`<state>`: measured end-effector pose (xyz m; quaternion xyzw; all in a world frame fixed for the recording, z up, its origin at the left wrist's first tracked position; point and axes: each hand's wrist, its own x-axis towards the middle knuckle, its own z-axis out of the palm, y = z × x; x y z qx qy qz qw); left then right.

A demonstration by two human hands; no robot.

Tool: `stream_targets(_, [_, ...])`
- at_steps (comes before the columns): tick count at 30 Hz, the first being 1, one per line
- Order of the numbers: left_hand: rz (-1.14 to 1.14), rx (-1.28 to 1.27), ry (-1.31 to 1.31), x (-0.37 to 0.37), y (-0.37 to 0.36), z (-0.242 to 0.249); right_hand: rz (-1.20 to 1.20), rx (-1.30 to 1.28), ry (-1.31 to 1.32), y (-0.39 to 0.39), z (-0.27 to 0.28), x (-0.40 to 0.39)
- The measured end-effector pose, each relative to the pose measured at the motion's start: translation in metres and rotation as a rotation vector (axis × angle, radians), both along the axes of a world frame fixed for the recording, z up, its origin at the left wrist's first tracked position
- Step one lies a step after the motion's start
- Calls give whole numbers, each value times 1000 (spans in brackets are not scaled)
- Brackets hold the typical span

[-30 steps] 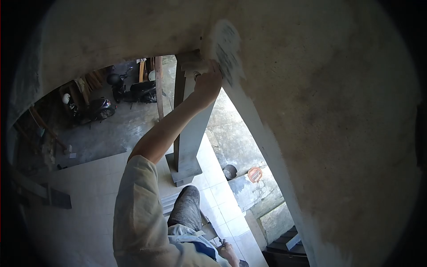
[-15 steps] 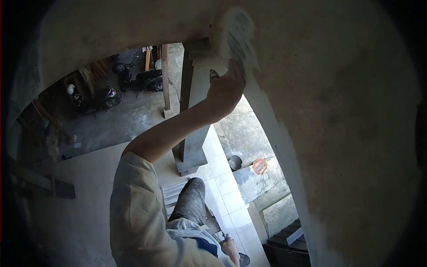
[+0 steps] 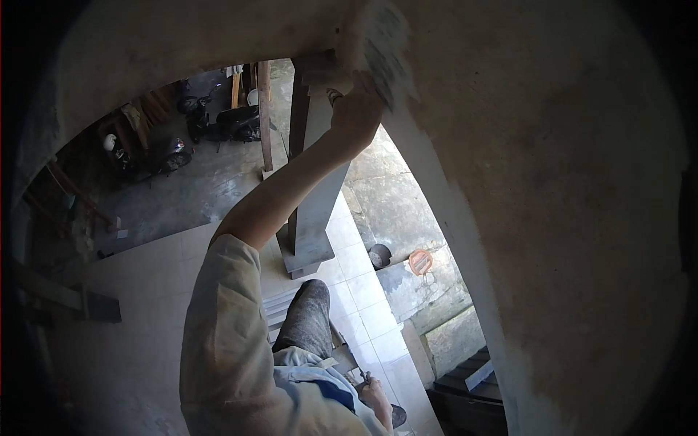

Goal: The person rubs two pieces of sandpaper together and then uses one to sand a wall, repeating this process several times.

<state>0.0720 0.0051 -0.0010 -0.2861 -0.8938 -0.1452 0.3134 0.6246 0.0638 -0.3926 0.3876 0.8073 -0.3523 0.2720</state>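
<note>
My left hand [image 3: 356, 110], at the end of a raised arm in a pale sleeve, is closed against the plastered wall [image 3: 552, 203]. It grips what looks like a putty knife [image 3: 334, 95]; a striped handle end sticks out on its left, and the blade is mostly hidden. Beside the fingers lies a smeared patch of white and grey filler [image 3: 387, 54]. Low down by my body, my right hand [image 3: 376, 398] is closed round the dark handle of a flat-bladed tool [image 3: 363, 376], close to a small grey flat piece [image 3: 345, 358].
A grey pillar [image 3: 313, 218] stands below my raised arm. Parked motorbikes [image 3: 233, 123] and leaning timber are at the upper left. A dark bucket [image 3: 379, 256] and a round orange thing [image 3: 420, 262] are on the ground outside. Slatted grey boards [image 3: 280, 309] lie by my leg.
My left hand has moved a little up and left along the filler patch, still holding the tool. The view has shifted slightly. My right hand is in nearly the same place.
</note>
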Motion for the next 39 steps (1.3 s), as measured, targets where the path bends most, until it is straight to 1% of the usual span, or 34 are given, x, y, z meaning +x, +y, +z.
stream_targets(2, [-21,25,-18,11,0,2,-20,-86,-59,-1,10,-4])
stream_targets(3, [-53,-36,-14,32,-5,5,-21,-45,-40,-2,11,-7])
stream_targets(4, [-51,-99,132,42,-6,-9,-24,-6,-23,-4,12,-8])
stream_targets(6, [-97,-90,213,43,-12,-9,-31,36,14,-6,4,-7])
stream_targets(8, [-109,57,27,5,-6,-4,-28,49,42,-3,-11,4])
stream_targets(9, [-7,-27,108,-25,0,-15,-22,29,29,-2,-6,6])
stream_targets(12, [-1,-51,-39,24,-2,4,-35,6,-49,-4,5,3])
stream_targets(14, [-76,-73,256,68,-5,-14,-16,24,-40,-7,-2,3])
stream_targets(16, [-161,-140,164,81,-11,-9,-2,53,-54,-9,8,-1])
stream_targets(17, [-128,-74,160,76,-9,-10,-17,1,-80,-8,17,-5])
stream_targets(18, [-92,-4,155,62,-3,-8,20,9,-53,-5,14,-2])
stream_targets(19, [-60,-31,59,46,1,-7,9,-8,-32,-3,19,-3])
stream_targets(20, [-9,19,97,37,3,-6,-5,-27,-9,-5,22,-2])
stream_targets(22, [-57,60,-101,32,6,-7,-11,9,-8,-6,17,0])
stream_targets(25, [-72,-39,2,61,-4,-20,-46,48,59,-8,-6,11])
stream_targets(28, [-305,41,-384,98,-24,-29,-104,65,148,-12,-18,17])
stream_targets(29, [-401,190,-382,103,-26,-48,-169,29,170,-14,-4,14])
stream_targets(31, [-590,487,-390,116,-20,-105,-304,-8,239,-16,29,9])
stream_targets(33, [-570,591,-841,153,-24,-121,-412,-8,298,-20,45,8])
stream_targets(34, [-581,729,-1009,171,-19,-137,-452,-11,307,-18,44,11])
stream_targets(36, [-563,1001,-1354,202,-8,-172,-558,32,431,-15,26,16])
stream_targets(38, [-573,1156,-1692,232,-2,-190,-719,-27,620,-11,20,11])
stream_targets(39, [-561,1235,-1861,244,1,-196,-816,-75,630,-6,34,0])
